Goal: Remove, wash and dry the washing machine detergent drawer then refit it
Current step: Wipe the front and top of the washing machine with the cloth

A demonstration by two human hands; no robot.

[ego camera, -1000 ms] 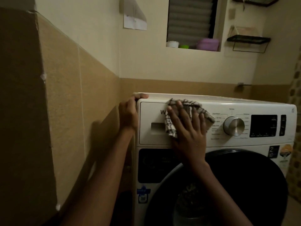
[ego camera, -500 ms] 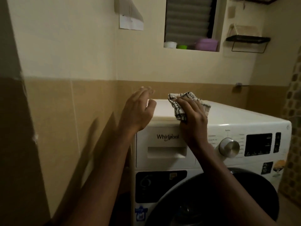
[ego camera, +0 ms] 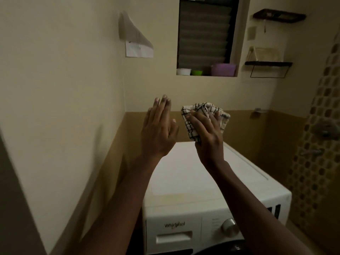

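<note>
The white washing machine (ego camera: 184,173) stands below me against the left wall. Its detergent drawer (ego camera: 173,234) sits flush in the front panel, left of the control knob (ego camera: 230,227). My right hand (ego camera: 206,133) is raised above the back of the machine's top, clutching a bunched white cloth with dark checks (ego camera: 200,115). Beside it, my left hand (ego camera: 158,129) hovers in the air with fingers straight and slightly apart, holding nothing. Neither hand touches the machine.
A tiled wall runs close along the machine's left side. A window ledge (ego camera: 206,75) above holds a white tub, a green bowl and a purple container. Two dark wall shelves (ego camera: 268,63) hang at upper right. A paper (ego camera: 138,46) is stuck to the wall.
Both hands have lifted off the machine, from the drawer front and top edge up into the air. The view has risen, so the machine's top now fills the middle.
</note>
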